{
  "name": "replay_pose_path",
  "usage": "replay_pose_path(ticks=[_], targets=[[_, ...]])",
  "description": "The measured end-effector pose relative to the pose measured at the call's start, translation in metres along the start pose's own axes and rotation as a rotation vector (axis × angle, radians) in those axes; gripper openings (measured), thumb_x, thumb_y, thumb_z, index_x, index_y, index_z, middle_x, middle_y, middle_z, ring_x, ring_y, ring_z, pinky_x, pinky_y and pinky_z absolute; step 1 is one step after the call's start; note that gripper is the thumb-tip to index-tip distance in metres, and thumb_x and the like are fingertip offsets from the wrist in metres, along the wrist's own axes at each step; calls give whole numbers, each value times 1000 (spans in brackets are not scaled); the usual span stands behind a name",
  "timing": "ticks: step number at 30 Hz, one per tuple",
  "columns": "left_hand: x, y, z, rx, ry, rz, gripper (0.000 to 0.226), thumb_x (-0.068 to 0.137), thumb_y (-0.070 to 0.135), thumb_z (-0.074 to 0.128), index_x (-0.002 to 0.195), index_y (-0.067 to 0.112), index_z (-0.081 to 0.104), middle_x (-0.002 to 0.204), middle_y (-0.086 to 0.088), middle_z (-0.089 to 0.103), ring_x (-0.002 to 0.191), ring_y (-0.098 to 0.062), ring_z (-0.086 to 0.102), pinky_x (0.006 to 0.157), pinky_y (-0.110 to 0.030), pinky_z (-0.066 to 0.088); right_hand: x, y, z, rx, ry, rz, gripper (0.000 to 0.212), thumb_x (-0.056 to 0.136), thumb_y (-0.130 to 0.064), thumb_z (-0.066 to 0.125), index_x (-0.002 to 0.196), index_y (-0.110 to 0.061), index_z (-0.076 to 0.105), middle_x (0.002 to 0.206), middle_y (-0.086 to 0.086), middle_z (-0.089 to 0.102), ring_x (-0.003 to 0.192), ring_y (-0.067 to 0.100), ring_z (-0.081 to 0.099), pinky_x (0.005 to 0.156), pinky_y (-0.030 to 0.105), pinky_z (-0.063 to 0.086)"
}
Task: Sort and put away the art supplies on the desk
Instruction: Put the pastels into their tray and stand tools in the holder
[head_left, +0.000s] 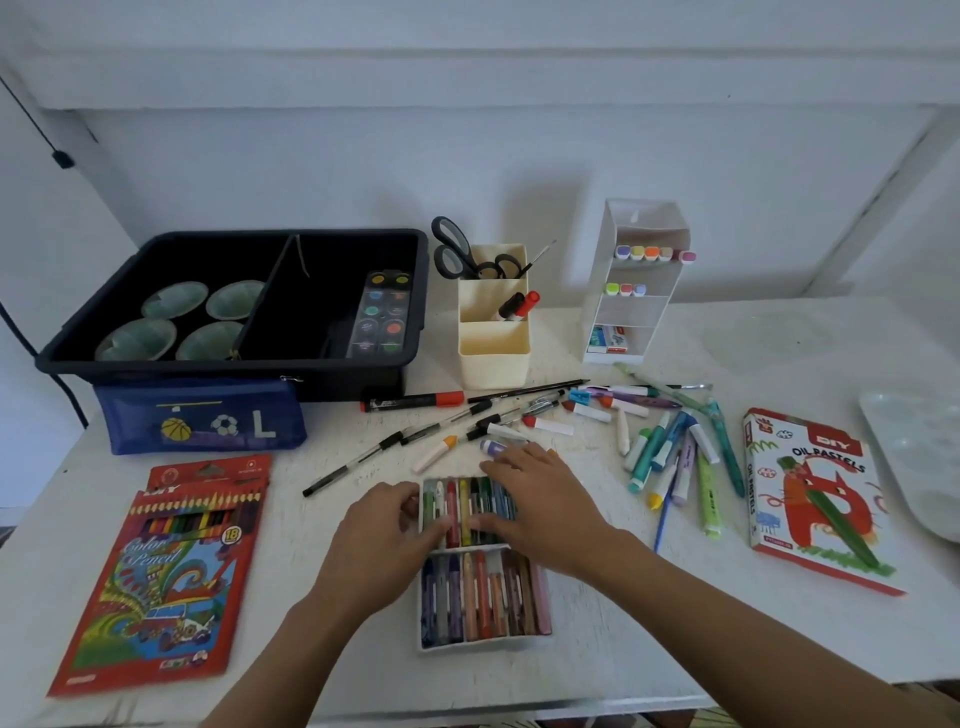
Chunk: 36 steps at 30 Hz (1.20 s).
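Head view is showing both hands working at the pastel tray (483, 642), a white tray lying directly under them. The left hand (382, 540) is pinching the tray's left rim, its fingers curling round the far corner and its thumb resting on the green sticks. The right hand (540, 514) is lying flat with straight fingers across the far row and is covering that row's right half, so those colours are staying out of sight. The near row, below both hands, is showing blurred.

Just beyond the right fingertips a purple-capped marker (493, 446) is peeking out, half hidden. Further right of that hand, loose markers (670, 457) are lying scattered, and past them the oil pastels box (821, 499) is resting flat. Left of the left hand the colour pencil pack (156, 571) is lying. Both forearms are running off the bottom edge.
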<state>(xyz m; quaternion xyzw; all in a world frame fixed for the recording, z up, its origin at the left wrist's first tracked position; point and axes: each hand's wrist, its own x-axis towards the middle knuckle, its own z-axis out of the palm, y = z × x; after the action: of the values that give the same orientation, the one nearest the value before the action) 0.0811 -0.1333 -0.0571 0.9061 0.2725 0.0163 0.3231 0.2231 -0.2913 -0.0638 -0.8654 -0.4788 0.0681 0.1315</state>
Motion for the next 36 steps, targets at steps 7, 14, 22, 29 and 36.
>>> replay_pose_path(ticks=[7,14,22,29,36], targets=[[0,10,15,-264,15,-19,18,95,38,68,104,42,53,99,20,65,87,11,63,61,-6,45,-4,9,-3,225,-15,65,63,82,-56,70,135,-26,52,137,-6,47,127,12,36,104,31,34],[16,22,13,-724,-69,-111,33,88,34,76,119,36,66,108,14,76,98,-6,73,76,-25,61,-9,25,-18,413,14,159,55,75,-51,79,120,-36,52,114,-16,46,102,4,48,77,17,39],[31,39,24,-934,-376,-224,34,95,42,62,127,45,52,110,-13,76,94,-37,76,74,-51,62,-23,31,-21,401,113,171,58,78,-50,78,127,-31,57,115,-11,48,101,5,49,86,24,45],[48,57,39,-1039,-402,-215,28,98,30,62,126,35,60,107,-7,78,96,-31,76,69,-43,63,-34,49,-30,404,230,185,50,85,-52,70,127,-28,61,122,-10,56,112,5,47,93,22,41],[66,91,54,-1058,-441,-202,40,100,26,60,139,28,53,112,-10,76,97,-31,76,70,-44,64,-56,76,-31,323,333,266,40,97,-38,60,136,-31,54,138,-11,52,125,-6,38,99,4,19]])
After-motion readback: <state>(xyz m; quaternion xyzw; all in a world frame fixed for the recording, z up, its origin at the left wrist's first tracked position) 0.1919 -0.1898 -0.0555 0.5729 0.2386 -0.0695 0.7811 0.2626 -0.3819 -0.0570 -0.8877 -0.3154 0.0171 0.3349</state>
